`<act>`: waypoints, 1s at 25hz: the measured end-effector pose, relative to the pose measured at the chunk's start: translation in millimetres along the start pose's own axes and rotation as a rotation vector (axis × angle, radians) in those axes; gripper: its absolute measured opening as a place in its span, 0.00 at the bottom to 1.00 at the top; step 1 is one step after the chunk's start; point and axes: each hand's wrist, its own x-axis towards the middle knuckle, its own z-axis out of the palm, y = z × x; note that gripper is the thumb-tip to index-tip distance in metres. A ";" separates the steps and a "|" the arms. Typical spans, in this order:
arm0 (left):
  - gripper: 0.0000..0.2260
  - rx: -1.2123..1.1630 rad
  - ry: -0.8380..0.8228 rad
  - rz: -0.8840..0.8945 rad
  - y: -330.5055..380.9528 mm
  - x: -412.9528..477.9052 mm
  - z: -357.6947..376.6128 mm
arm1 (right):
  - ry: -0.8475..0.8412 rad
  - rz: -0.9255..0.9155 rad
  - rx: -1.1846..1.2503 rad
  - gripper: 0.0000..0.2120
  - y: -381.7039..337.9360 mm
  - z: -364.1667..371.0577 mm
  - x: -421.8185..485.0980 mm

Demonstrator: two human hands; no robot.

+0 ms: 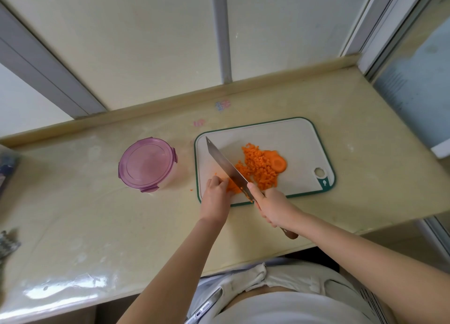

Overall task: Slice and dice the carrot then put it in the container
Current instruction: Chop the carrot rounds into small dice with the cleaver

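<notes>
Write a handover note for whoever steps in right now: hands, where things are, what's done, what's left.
Left hand: fingers curled on the uncut carrot piece at the near left of the cutting board.
Right hand: grips the knife by its handle, blade angled across the board beside the left fingers.
Diced carrot: piled mid-board, with a round end slice at the pile's right.
Container: left of the board, lid on.
Done: most of the dicing.
Left: dice the last piece, open the container, move the carrot in.
</notes>
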 end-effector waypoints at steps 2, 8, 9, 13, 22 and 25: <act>0.10 0.005 -0.001 -0.010 1.9 -0.8 0.7 | 0.014 -0.017 -0.047 0.28 0.9 2.3 0.9; 0.12 -0.014 0.002 -0.012 1.2 0.2 2.4 | 0.033 -0.082 -0.230 0.26 -7.7 13.7 2.3; 0.12 -0.020 0.003 -0.006 0.5 -1.1 2.5 | 0.063 -0.083 -0.267 0.27 -8.2 17.5 3.3; 0.12 -0.013 0.005 0.003 -1.7 -3.4 3.8 | 0.065 -0.066 -0.200 0.30 -3.5 11.7 11.0; 0.09 -0.036 0.055 0.001 0.7 -0.6 2.6 | 0.064 -0.016 0.059 0.27 0.5 -6.2 16.4; 0.11 -0.064 0.058 -0.023 5.2 -0.1 3.5 | 0.079 -0.006 0.093 0.26 -1.5 -13.9 14.9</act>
